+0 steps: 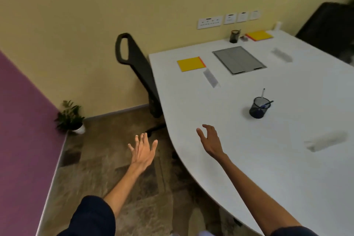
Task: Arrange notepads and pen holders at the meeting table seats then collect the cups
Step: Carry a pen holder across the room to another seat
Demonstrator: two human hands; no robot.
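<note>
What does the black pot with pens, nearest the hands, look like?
The near pen holder is a small round pot of black wire mesh, open on top. It stands upright on the white table with a shadow to its left. Two pens lean out: a pale pen pointing up and a blue pen tipping right. Nothing else touches it; the right hand hovers apart, nearer the table's edge.

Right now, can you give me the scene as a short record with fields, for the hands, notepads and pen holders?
left hand: fingers spread, holds nothing, over the floor
right hand: loosely curled, holds nothing, over the table near its edge
near notepad: yellow, flat, by the chair
far notepad: yellow, flat, at the wall end
near pen holder: black mesh, upright, pens inside
far pen holder: dark, upright, beside the far notepad
cups: none clearly visible
</note>
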